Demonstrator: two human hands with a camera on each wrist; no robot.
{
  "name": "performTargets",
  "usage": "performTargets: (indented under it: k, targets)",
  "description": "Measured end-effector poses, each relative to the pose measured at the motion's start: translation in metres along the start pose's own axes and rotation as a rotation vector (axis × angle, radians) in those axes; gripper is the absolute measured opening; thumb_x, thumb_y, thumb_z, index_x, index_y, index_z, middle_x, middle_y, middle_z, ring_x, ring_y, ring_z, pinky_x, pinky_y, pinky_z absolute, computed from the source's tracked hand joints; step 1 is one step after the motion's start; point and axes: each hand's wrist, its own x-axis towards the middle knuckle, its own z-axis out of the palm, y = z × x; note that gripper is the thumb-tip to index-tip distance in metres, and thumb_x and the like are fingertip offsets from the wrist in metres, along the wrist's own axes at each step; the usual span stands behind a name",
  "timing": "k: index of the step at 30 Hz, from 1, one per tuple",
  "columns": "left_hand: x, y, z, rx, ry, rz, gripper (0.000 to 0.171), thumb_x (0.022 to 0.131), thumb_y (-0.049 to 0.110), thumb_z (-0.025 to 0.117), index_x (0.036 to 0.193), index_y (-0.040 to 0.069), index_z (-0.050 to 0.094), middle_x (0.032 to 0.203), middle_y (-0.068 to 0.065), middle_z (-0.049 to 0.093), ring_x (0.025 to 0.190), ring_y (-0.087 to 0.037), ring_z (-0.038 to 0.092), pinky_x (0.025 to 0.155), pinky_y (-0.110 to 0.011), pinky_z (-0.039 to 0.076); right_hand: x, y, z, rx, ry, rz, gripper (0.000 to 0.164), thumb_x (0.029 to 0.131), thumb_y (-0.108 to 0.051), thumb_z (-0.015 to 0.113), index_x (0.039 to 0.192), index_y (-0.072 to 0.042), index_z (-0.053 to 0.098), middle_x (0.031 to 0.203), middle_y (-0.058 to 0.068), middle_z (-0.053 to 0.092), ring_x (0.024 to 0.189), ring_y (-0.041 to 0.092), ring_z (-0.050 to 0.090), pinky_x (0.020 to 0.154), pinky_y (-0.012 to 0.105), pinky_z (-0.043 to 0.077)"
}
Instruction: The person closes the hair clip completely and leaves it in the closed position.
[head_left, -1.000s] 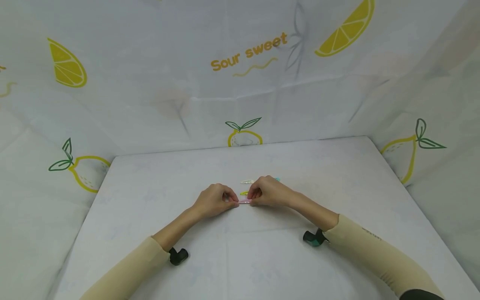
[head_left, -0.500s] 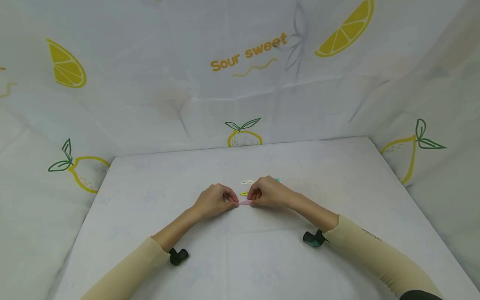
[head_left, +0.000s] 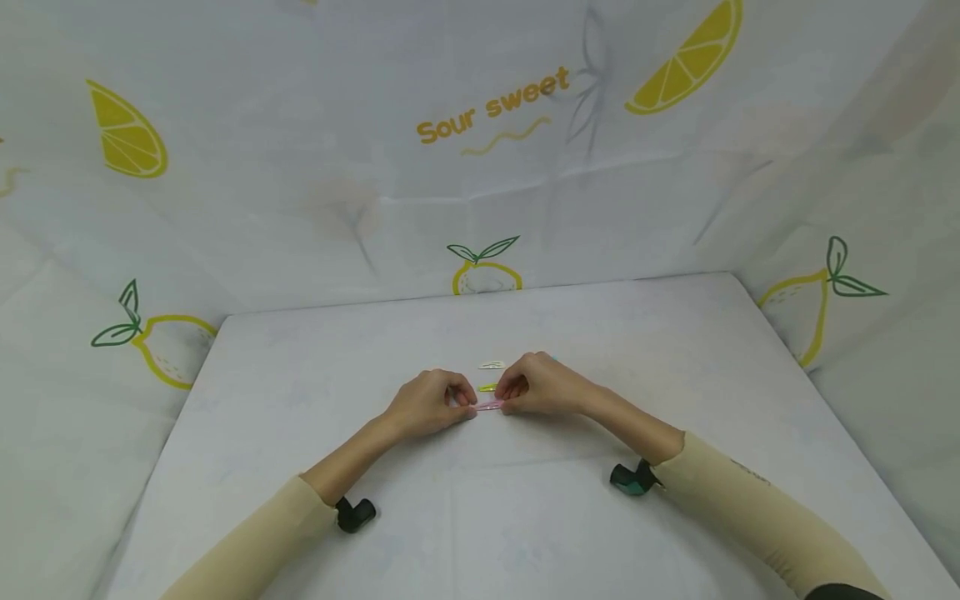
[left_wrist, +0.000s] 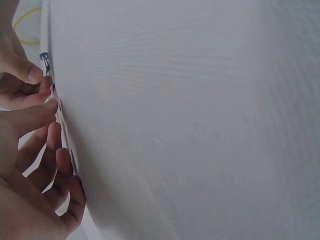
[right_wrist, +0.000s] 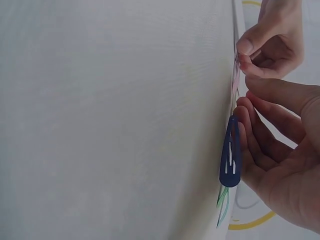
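A pink snap hair clip (head_left: 489, 406) lies lengthwise between my two hands, low over the white tabletop. My left hand (head_left: 431, 402) pinches its left end with thumb and fingertips. The right hand (head_left: 543, 385) pinches the other end. Just beyond it are a yellow hair clip (head_left: 487, 387), partly covered by the right fingers, and a white hair clip (head_left: 492, 365). In the right wrist view, a dark blue hair clip (right_wrist: 230, 152) shows beside my right hand's fingers, with green loops of more clips (right_wrist: 222, 197) below it. From the head, my right hand hides the blue one.
The white-covered table (head_left: 450, 517) spreads around both hands. Behind it hangs a white curtain (head_left: 300, 167) with lemon prints. Dark wrist cameras (head_left: 356, 515) stick out under both forearms.
Both hands stay nearly in place. The pink hair clip has tilted slightly between the fingers, showing its broader pink face midway and its metal now. The head view has shifted a little.
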Motion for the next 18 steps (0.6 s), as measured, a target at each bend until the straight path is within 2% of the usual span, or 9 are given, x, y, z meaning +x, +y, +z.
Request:
performTargets:
  k: [4, 8, 14, 18]
  targets:
    - [0.0, 0.004, 0.001, -0.007, 0.018, 0.012, 0.009, 0.091, 0.021, 0.087, 0.094, 0.022, 0.079, 0.084, 0.011, 0.072, 0.073, -0.005, 0.058, 0.068, -0.023, 0.046, -0.003, 0.001, -0.003, 0.012, 0.011, -0.018, 0.011, 0.092, -0.01, 0.085, 0.102, -0.007, 0.083, 0.092, 0.0, 0.081, 0.081, 0.003, 0.07, 0.079, 0.02, 0.059]
    - [0.001, 0.012, 0.001, -0.01, 0.024, 0.043, 0.009, 0.092, 0.022, 0.086, 0.095, 0.021, 0.079, 0.085, 0.01, 0.073, 0.074, -0.006, 0.057, 0.067, -0.023, 0.045, -0.007, 0.001, -0.009, 0.039, 0.01, 0.001, 0.012, 0.092, -0.01, 0.084, 0.104, -0.006, 0.082, 0.093, 0.0, 0.081, 0.081, 0.005, 0.072, 0.076, 0.022, 0.061]
    - [0.008, 0.025, 0.003, -0.009, -0.01, 0.046, 0.008, 0.094, 0.027, 0.085, 0.098, 0.024, 0.078, 0.088, 0.012, 0.073, 0.073, -0.007, 0.056, 0.066, -0.023, 0.045, -0.014, 0.0, -0.019, 0.105, 0.0, 0.029, 0.017, 0.094, -0.01, 0.082, 0.109, -0.001, 0.081, 0.094, 0.004, 0.082, 0.082, 0.011, 0.076, 0.073, 0.026, 0.063]
    - [0.014, 0.034, 0.006, 0.019, -0.024, 0.077, 0.01, 0.094, 0.027, 0.084, 0.101, 0.022, 0.079, 0.092, 0.011, 0.075, 0.075, -0.007, 0.057, 0.069, -0.024, 0.047, -0.02, 0.002, -0.024, 0.1, 0.01, 0.055, 0.017, 0.094, -0.011, 0.082, 0.11, -0.004, 0.081, 0.094, 0.003, 0.083, 0.084, 0.012, 0.078, 0.076, 0.025, 0.063]
